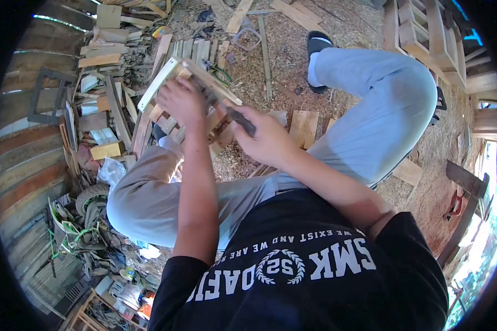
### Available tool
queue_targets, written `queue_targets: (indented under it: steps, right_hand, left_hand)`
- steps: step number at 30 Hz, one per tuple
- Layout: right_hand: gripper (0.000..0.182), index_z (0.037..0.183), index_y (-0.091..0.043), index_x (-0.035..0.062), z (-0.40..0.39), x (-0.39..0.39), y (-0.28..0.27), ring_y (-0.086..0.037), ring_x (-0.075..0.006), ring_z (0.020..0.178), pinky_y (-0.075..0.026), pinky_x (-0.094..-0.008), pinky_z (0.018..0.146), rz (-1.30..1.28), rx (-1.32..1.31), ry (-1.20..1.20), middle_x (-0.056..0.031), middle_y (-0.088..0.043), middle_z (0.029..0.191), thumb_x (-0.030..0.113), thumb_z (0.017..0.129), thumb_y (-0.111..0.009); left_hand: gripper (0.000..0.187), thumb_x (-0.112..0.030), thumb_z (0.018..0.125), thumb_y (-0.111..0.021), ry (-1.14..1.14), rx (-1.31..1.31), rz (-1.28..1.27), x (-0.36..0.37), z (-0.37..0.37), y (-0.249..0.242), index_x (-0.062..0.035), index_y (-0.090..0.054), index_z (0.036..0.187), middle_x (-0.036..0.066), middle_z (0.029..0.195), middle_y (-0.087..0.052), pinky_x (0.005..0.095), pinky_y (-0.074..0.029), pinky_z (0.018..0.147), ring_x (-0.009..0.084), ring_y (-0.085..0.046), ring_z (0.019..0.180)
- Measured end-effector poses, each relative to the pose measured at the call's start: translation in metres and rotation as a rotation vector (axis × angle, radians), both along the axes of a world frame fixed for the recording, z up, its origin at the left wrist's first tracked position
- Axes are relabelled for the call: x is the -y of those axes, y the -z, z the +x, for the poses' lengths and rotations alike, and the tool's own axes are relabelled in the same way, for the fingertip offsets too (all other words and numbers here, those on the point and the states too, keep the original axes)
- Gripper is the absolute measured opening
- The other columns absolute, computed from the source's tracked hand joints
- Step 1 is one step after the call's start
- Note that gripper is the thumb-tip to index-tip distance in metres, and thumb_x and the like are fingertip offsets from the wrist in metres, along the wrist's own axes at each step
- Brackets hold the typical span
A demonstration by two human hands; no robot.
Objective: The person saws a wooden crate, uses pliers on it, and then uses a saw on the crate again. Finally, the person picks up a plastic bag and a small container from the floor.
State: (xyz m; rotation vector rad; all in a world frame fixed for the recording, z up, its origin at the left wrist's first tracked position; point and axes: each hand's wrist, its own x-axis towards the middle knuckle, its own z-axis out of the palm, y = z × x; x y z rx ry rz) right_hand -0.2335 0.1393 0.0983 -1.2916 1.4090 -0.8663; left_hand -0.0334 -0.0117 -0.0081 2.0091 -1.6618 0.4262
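Observation:
A pale wooden frame (158, 84) of narrow slats stands between my legs, with holes near the ends of its light slat. My left hand (182, 102) is on the frame, fingers bent around its wood; their tips are partly blurred. In my right hand (265, 138) is the dark handle of a tool (242, 120). Its far part points up-left toward the frame and my left fingers, too smeared by motion to show its kind. Short wood blocks (176, 132) lie under and beside my left hand.
Stacked wood offcuts (102, 58) lie at left, near a dark frame (47, 96). A clear plastic container (247, 38) and loose boards lie on the shavings-covered floor. Wooden racks (425, 38) stand at upper right. A handsaw (455, 204) with a red handle is at right.

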Motion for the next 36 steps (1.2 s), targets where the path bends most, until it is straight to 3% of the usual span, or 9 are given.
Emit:
queue_targets:
  steps: [2, 4, 8, 11, 18, 21, 23, 32, 36]
  right_hand:
    - [0.044, 0.142, -0.067, 0.0003, -0.013, -0.016, -0.009, -0.077, -0.0374, 0.081, -0.06, -0.0453, 0.078, -0.041, 0.017, -0.001, -0.0238, -0.079, 0.098, 0.021, 0.103, -0.069]
    - [0.043, 0.144, -0.067, 0.0015, -0.035, -0.038, -0.034, -0.077, -0.029, 0.089, -0.059, -0.0413, 0.085, 0.114, 0.025, -0.009, -0.0201, -0.079, 0.103, 0.02, 0.105, -0.07]
    - [0.042, 0.147, -0.065, 0.0015, -0.038, -0.036, -0.024, -0.073, -0.0216, 0.11, -0.055, -0.0357, 0.099, 0.047, 0.095, -0.009, -0.0165, -0.078, 0.12, 0.017, 0.108, -0.068]
    - [0.042, 0.146, -0.065, 0.0005, -0.032, -0.036, -0.026, -0.074, -0.0222, 0.106, -0.056, -0.0356, 0.098, 0.051, 0.085, 0.001, -0.0165, -0.078, 0.118, 0.018, 0.108, -0.069]
    - [0.045, 0.146, -0.065, 0.0015, -0.013, -0.01, -0.014, -0.078, -0.026, 0.098, -0.059, -0.0382, 0.09, 0.042, -0.097, 0.014, -0.0179, -0.08, 0.107, 0.024, 0.108, -0.069]
    - [0.042, 0.147, -0.064, -0.0007, -0.012, -0.004, -0.022, -0.071, -0.0155, 0.11, -0.055, -0.0339, 0.098, 0.149, -0.023, -0.034, -0.0122, -0.078, 0.123, 0.015, 0.109, -0.069]
    - [0.048, 0.147, -0.065, 0.003, -0.016, -0.025, -0.021, -0.08, -0.0382, 0.106, -0.061, -0.0418, 0.09, 0.02, -0.133, -0.018, -0.0265, -0.079, 0.112, 0.027, 0.106, -0.07]
    - [0.05, 0.147, -0.064, 0.004, 0.001, -0.051, -0.041, -0.079, -0.0451, 0.08, -0.063, -0.053, 0.075, -0.037, -0.297, -0.071, -0.0242, -0.078, 0.09, 0.028, 0.103, -0.07]
    - [0.049, 0.146, -0.064, 0.0023, -0.019, -0.057, -0.046, -0.08, -0.0408, 0.083, -0.063, -0.0488, 0.076, 0.039, -0.216, -0.033, -0.0241, -0.079, 0.092, 0.027, 0.104, -0.071]
  left_hand:
    - [0.032, -0.032, 0.106, -0.06, -0.013, 0.028, -0.041, 0.003, -0.006, 0.003, -0.0028, -0.072, 0.111, 0.022, 0.109, -0.069, 0.056, -0.048, 0.098, 0.0434, -0.064, 0.102]
    - [0.031, -0.031, 0.106, -0.06, -0.043, 0.021, -0.007, 0.004, -0.007, 0.005, -0.0029, -0.072, 0.109, 0.022, 0.11, -0.068, 0.0566, -0.048, 0.1, 0.0436, -0.064, 0.102]
    - [0.03, -0.031, 0.107, -0.061, -0.045, 0.024, -0.02, 0.005, -0.004, 0.006, -0.0029, -0.072, 0.107, 0.022, 0.109, -0.068, 0.0562, -0.046, 0.105, 0.0437, -0.063, 0.105]
    - [0.03, -0.031, 0.108, -0.059, -0.074, -0.022, 0.056, 0.004, -0.005, 0.001, -0.0035, -0.07, 0.112, 0.02, 0.113, -0.067, 0.0604, -0.041, 0.12, 0.0401, -0.064, 0.12]
    - [0.031, -0.032, 0.108, -0.058, -0.069, -0.007, 0.019, 0.003, -0.01, 0.004, -0.0033, -0.069, 0.111, 0.02, 0.115, -0.067, 0.0603, -0.041, 0.119, 0.0414, -0.063, 0.118]
    - [0.03, -0.032, 0.108, -0.057, -0.072, -0.063, 0.073, 0.002, -0.008, -0.002, -0.0039, -0.069, 0.108, 0.02, 0.114, -0.066, 0.0594, -0.041, 0.118, 0.0413, -0.063, 0.114]
    - [0.03, -0.031, 0.108, -0.058, -0.074, -0.003, 0.028, 0.001, -0.013, 0.0, -0.0043, -0.069, 0.107, 0.02, 0.111, -0.067, 0.0579, -0.041, 0.116, 0.0408, -0.063, 0.11]
    - [0.027, -0.029, 0.104, -0.062, -0.064, -0.026, -0.006, 0.014, 0.009, 0.009, -0.0035, -0.07, 0.101, 0.019, 0.105, -0.067, 0.0566, -0.045, 0.111, 0.0412, -0.064, 0.107]
    - [0.035, -0.035, 0.108, -0.06, -0.051, 0.079, -0.041, 0.008, 0.0, 0.012, -0.0032, -0.074, 0.105, 0.021, 0.108, -0.072, 0.0563, -0.048, 0.101, 0.0426, -0.065, 0.104]
